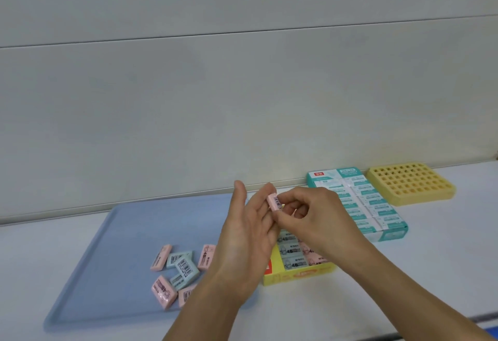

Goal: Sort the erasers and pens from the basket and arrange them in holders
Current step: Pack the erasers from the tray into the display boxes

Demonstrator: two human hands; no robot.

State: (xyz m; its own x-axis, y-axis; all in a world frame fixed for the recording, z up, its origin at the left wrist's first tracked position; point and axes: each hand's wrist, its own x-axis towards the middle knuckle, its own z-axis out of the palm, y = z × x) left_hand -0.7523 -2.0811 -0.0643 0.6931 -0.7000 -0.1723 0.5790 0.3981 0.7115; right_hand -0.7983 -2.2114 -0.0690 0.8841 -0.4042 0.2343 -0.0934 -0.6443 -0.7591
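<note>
Above the yellow box (296,277), our right hand (312,214) pinches a pink eraser (275,202) (barcode up) against our left hand's (248,233) straight fingers.

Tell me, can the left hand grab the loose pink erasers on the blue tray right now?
Probably not straight away. The left hand lies open against the small pink eraser that the right hand pinches. The loose pink erasers lie uncovered on the blue tray, just beside its wrist.

Four pink erasers (161,257) and two blue erasers (184,269) on tray (129,222), two hands (280,222)
</note>
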